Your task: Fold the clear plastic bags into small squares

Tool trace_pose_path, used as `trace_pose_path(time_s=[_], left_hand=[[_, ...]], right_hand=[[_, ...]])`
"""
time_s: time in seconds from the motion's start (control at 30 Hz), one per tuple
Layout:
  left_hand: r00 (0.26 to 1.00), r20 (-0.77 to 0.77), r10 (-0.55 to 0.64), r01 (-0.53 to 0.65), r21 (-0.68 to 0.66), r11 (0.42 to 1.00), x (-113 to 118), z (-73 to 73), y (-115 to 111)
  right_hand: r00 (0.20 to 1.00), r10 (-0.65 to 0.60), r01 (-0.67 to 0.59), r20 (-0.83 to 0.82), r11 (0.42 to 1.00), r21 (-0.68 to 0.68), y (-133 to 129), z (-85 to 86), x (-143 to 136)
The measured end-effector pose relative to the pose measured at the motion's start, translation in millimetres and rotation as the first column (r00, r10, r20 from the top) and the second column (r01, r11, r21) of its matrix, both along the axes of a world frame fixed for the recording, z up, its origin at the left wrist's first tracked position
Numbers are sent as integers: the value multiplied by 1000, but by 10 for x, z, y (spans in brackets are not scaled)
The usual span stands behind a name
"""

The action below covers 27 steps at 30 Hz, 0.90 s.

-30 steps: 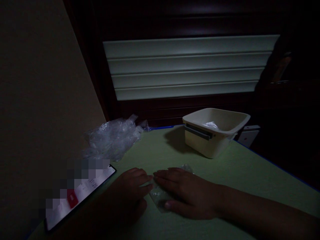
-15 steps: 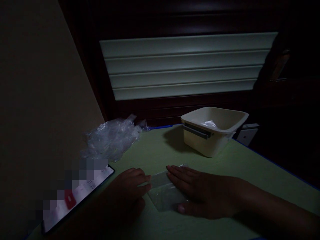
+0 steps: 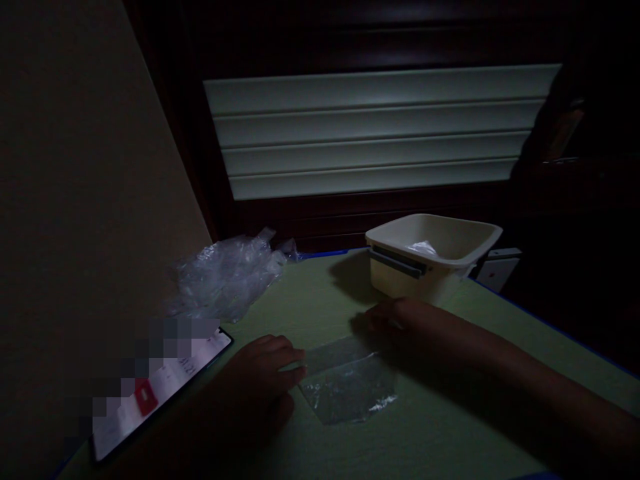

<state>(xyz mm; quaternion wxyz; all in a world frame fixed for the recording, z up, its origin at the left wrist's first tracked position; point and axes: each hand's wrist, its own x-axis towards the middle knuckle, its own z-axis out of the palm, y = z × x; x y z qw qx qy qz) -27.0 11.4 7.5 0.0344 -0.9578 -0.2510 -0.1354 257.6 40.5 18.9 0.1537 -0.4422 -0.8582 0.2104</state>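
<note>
A clear plastic bag [image 3: 350, 383] lies flat on the green tabletop. At its left edge, my left hand [image 3: 265, 380] rests with thumb and fingertips closed near the bag's side, seemingly pinching that edge. My right hand [image 3: 395, 317] is raised beyond the bag's upper right corner, in front of the cream bin; its fingers are curled downward and dim, so whether anything is between them cannot be made out. The cream bin [image 3: 435, 267] has a grey handle and holds some clear plastic.
A heap of crumpled clear plastic [image 3: 225, 277] lies at the back left. A phone with a lit screen [image 3: 165, 393] is at the left edge of the green table [image 3: 310, 293]. Beyond the bin stands a white object [image 3: 499, 270], near a slatted panel [image 3: 370, 133].
My right hand has lifted off the bag and moved up and right towards the bin, its fingers now curled. The bag lies uncovered. My left hand has stayed at the bag's left edge.
</note>
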Motion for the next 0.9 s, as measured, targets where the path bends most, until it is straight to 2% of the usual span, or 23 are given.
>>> trace_pose_path(time_s=[0.1,0.2,0.33,0.43,0.5,0.57,0.7,0.8,0.9], left_hand=[[999,26,26,-26,-15,1000,21,-4,-27],[994,93,52,-51,-9,999,44,-21,-39],[975,199,96,-100,10,995,52,-96,0],[951,225,211,-210,-30,977,38,-162,53],[936,220,275,-262,-83,961,31,-190,84],[933,231,275,-247,-144,958,33,-202,108],[929,304,212,-142,-236,961,56,-204,131],[922,336,192,-107,-256,961,71,-206,145],[926,337,171,-88,-247,965,75,-216,168]], right_hand=[[996,-73,70,44,995,72,110,-132,-51],[997,-72,68,41,993,93,132,-197,-97],[997,-65,57,46,985,161,42,-179,-183],[998,-52,43,39,976,211,-38,-125,-252],[998,-58,54,12,979,198,-74,-89,-281],[998,-65,69,-27,982,177,-92,-64,-291],[992,-60,80,-110,979,189,-100,-51,-275],[981,-53,75,-185,991,112,-95,-61,-256],[965,-68,46,-252,995,-94,-73,-87,-234]])
